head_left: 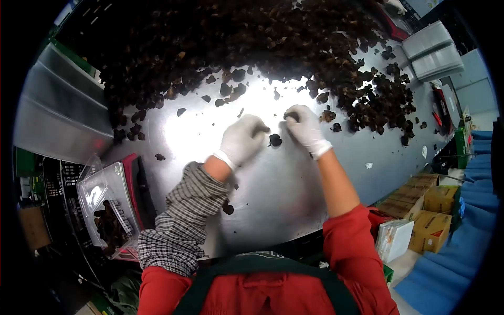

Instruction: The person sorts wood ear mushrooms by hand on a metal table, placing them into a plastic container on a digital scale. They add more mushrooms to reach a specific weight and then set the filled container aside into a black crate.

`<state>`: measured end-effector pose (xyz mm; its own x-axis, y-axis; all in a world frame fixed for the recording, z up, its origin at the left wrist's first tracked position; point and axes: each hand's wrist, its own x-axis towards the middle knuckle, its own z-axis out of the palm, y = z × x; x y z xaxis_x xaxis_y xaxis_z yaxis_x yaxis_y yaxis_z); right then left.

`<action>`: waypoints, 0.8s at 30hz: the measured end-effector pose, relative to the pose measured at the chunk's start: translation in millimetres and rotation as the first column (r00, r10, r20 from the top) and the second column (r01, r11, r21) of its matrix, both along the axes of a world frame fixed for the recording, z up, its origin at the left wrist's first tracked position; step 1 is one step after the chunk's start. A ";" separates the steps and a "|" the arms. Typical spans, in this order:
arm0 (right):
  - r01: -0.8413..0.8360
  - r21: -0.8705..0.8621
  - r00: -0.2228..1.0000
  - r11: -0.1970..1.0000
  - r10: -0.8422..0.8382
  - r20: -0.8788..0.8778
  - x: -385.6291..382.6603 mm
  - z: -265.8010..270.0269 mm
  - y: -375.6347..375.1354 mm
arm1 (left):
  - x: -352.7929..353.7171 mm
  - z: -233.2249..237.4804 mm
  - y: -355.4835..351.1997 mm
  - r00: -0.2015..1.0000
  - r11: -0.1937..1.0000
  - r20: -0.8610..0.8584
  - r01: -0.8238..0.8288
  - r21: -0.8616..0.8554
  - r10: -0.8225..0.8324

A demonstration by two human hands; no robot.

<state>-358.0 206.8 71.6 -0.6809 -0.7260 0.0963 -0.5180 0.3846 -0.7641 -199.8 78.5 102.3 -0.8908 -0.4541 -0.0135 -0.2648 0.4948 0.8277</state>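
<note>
Both my hands, in white gloves, are over the shiny metal table near its middle. My left hand [243,139] is closed, with a small dark bit of wood ear mushroom at its fingertips. My right hand [305,129] has its fingers curled in, and a dark wood ear piece [289,116] shows at its thumb and fingertips. Between the two hands a loose wood ear mushroom [275,140] lies on the tabletop. Beyond them a large heap of dark wood ear mushrooms [236,42] spreads over the far side, with single pieces scattered in front.
On the left, a clear plastic box [94,191] with dark pieces inside sits on a scale with a red edge [134,184]. A metal bin-like panel [58,110] stands behind. Clear trays [433,50] are stacked far right; cardboard boxes [430,231] stand lower right.
</note>
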 end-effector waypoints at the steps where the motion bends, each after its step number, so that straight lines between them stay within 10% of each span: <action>1: 0.151 -0.038 0.896 0.988 -0.121 0.428 -3.3 11.7 10.6 | -4.4 -12.5 8.3 0.994 0.984 0.052 0.101 -0.147 -0.095; 3: 0.339 -0.279 0.657 0.899 -0.014 0.754 -11.2 22.3 42.0 | -16.2 -24.5 28.2 0.967 0.911 0.121 0.253 -0.326 -0.225; 7: 0.384 -0.169 0.740 0.908 -0.193 0.645 0.1 28.7 94.5 | -40.8 -50.7 38.1 0.952 0.872 0.228 0.284 -0.399 -0.205; 9: 0.291 -0.038 0.829 0.956 -0.232 0.510 6.7 22.5 111.9 | -35.3 -27.3 38.1 0.984 0.962 0.106 0.164 -0.220 -0.143; 10: 0.075 -0.096 0.990 0.993 -0.085 -0.111 7.0 2.4 119.9 | -30.4 -17.4 42.0 1.000 0.998 -0.024 0.007 -0.070 -0.009; 11: 0.030 -0.027 0.974 0.999 -0.036 -0.225 16.8 5.2 116.3 | -26.1 -10.7 43.4 0.978 0.986 -0.184 -0.070 0.149 0.097; 13: 0.022 0.143 0.963 0.989 0.018 -0.268 37.7 0.4 106.7 | -10.8 9.1 33.6 0.962 0.440 -0.105 -0.017 0.898 0.251; 15: 0.097 0.089 0.949 0.991 -0.065 -0.310 35.4 -22.5 106.3 | 15.4 12.6 33.3 0.892 -0.193 -0.144 0.246 0.950 0.428; 17: 0.210 -0.130 0.970 0.969 -0.223 -0.096 37.0 -28.9 107.3 | 49.6 34.5 42.3 0.885 -0.293 -0.100 0.255 0.921 0.455; 21: 0.128 -0.064 0.966 0.990 -0.110 0.232 84.9 12.4 70.8 | 138.0 63.0 61.3 0.894 -0.011 -0.095 0.111 0.994 0.438; 24: -0.142 -0.326 0.871 0.935 0.275 0.407 166.6 38.7 15.8 | 228.0 96.1 51.2 0.719 0.175 -0.078 -0.062 0.983 0.691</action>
